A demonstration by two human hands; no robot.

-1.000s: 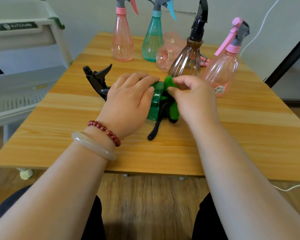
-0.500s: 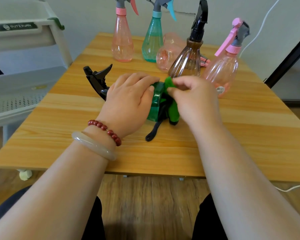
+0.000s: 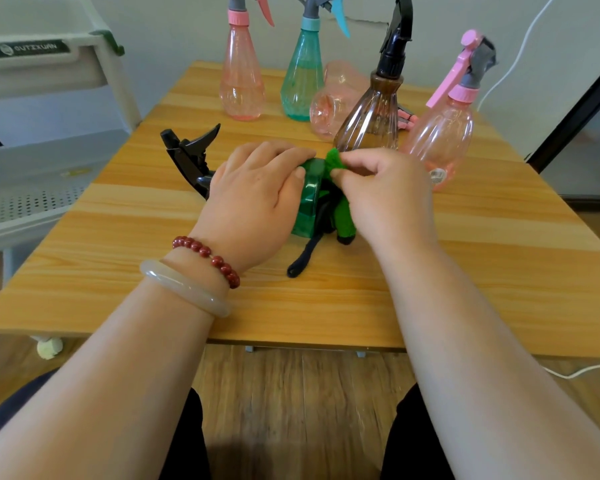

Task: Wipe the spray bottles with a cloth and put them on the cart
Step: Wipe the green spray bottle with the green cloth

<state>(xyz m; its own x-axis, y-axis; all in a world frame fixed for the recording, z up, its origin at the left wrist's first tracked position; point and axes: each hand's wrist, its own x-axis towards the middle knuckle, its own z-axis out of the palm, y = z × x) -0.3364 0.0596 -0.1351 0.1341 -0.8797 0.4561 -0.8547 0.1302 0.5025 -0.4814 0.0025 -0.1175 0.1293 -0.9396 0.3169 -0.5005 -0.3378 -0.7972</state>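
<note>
A green spray bottle (image 3: 307, 202) with a black trigger head (image 3: 187, 154) lies on its side on the wooden table (image 3: 118, 271), head pointing left. My left hand (image 3: 253, 202) wraps over its body and holds it down. My right hand (image 3: 385, 199) pinches a green cloth (image 3: 336, 161) with a black edge against the bottle's base; a black strip of the cloth (image 3: 302, 258) trails toward me. The white cart (image 3: 49, 98) stands to the left of the table.
Behind my hands stand a pink bottle (image 3: 239, 81), a teal bottle (image 3: 302, 77), a brown bottle with a black head (image 3: 374, 112) and a pink bottle at right (image 3: 444, 133). Another pink bottle (image 3: 336, 98) lies on its side among them.
My right hand has shifted slightly with the cloth at the bottle's base, and the cloth's black strip has moved a little. My left hand stays on the bottle.
</note>
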